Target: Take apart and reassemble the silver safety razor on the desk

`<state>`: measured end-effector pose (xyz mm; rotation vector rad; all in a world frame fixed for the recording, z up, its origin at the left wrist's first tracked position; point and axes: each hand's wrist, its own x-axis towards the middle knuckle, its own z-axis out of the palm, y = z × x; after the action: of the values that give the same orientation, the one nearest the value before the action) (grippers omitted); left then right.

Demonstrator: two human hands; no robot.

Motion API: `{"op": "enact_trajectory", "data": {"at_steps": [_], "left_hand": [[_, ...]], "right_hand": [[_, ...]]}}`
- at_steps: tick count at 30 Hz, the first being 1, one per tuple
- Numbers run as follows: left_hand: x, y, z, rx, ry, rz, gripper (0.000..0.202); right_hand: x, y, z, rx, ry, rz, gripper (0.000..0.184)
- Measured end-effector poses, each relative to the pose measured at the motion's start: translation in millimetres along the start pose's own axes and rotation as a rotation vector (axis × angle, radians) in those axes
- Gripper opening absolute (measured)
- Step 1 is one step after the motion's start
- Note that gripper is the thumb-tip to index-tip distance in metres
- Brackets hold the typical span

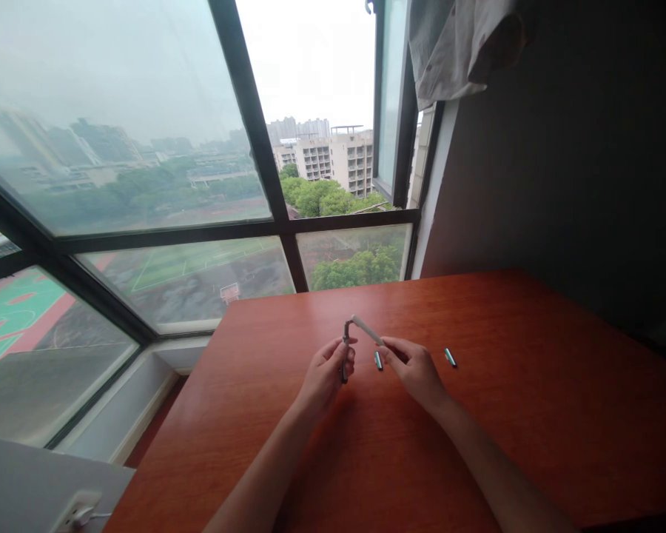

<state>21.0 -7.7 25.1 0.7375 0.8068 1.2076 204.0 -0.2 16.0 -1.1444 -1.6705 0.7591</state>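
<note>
nearest to us, both forearms (pixel 255 466) come in over the desk (pixel 227 414), seemingly to bring the hands together where we can watch the small parts. the left hand (pixel 325 364) has its fingers curled and pinching a dark handle (pixel 345 363), held nearly upright, so its bent top stands free above the grip. the fingers of the right hand (pixel 416 363) pinch a pale stick (pixel 367 330) by its lower end, probably to leave the tip free; that tip meets or almost meets the bent top, we cannot tell which. one small teal piece (pixel 378 360) lies just beside the right fingers, and a second teal piece (pixel 450 358) lies farther right; we judge both within easy reach. beyond the desk's far edge, we see window frames (pixel 285 231), which let daylight onto the work, then pale buildings (pixel 347 159).
</note>
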Motion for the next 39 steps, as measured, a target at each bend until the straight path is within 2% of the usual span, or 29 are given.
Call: {"op": "enact_trajectory", "data": {"at_steps": [15, 26, 32, 39], "left_hand": [[-0.5, 1.8, -1.3, 0.036, -0.017, -0.006, 0.037], [0.0, 2.1, -1.6, -0.004, 0.002, 0.002, 0.035], [-0.3, 1.8, -0.9, 0.007, -0.005, 0.008, 0.036], [0.0, 1.5, -1.3, 0.005, -0.015, 0.011, 0.035]], "right_hand": [[1.0, -0.6, -1.5, -0.028, -0.018, -0.02, 0.026], [0.5, 6.4, -1.5, -0.057, 0.061, 0.003, 0.028], [0.7, 4.1, -1.5, -0.049, 0.003, 0.001, 0.03], [0.8, 4.0, -0.9, -0.018, -0.007, 0.021, 0.032]]}}
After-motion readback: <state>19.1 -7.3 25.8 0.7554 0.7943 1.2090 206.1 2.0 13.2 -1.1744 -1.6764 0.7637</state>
